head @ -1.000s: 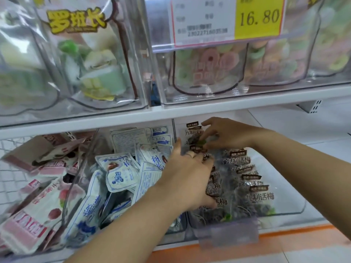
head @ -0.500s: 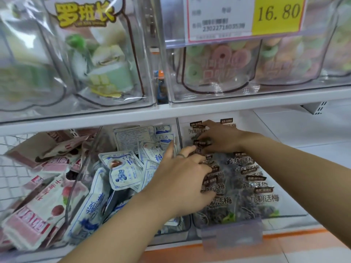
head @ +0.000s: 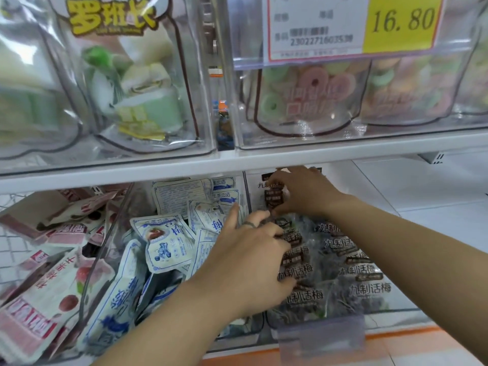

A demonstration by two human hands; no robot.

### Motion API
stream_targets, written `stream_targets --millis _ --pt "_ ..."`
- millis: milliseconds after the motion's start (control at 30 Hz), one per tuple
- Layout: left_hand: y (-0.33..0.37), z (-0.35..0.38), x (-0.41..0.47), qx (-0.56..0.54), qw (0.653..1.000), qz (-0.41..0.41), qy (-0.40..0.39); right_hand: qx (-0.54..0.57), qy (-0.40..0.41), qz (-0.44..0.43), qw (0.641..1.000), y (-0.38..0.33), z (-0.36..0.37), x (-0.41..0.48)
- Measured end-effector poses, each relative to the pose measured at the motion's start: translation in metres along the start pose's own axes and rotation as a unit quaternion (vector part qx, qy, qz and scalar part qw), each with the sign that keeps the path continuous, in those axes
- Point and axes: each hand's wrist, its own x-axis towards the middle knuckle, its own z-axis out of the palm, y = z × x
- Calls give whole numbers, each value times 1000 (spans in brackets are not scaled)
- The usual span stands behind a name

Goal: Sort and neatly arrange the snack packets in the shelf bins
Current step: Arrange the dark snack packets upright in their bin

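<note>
Dark plum packets (head: 351, 262) with white lettering stand in a row in the clear right bin (head: 390, 317) on the lower shelf. My left hand (head: 248, 262) lies over the row's left side, fingers curled onto the packet tops and thumb raised. At the back of the bin, under the shelf board, my right hand (head: 303, 191) pinches the rearmost packets. Blue-and-white packets (head: 166, 241) lie jumbled in the middle bin. Pink-and-white packets (head: 45, 291) fill the left bin.
A white shelf board (head: 237, 161) runs just above my hands. Above it stand clear bins of green-white sweets (head: 137, 101) and ring candies (head: 311, 85), with a 16.80 price tag (head: 351, 22). A clear label holder (head: 320, 336) hangs off the front of the right bin.
My right hand has reached deeper toward the back of the right bin. My left hand has slid slightly further back along the row of dark packets.
</note>
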Motion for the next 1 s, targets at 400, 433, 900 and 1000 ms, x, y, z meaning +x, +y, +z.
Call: stream_targets --millis 400,433,900,1000 --pt "2 1 1 10 1000 0 -12 -13 62 7 998 6 12 11" --pt "3 0 1 11 1000 -1 -10 -11 61 6 998 5 11 10" --pt "5 -1 -1 18 999 -10 -30 6 -148 19 989 22 -11 -48" --pt "5 -2 -1 20 999 -16 -30 -38 -158 36 986 24 -4 -41"
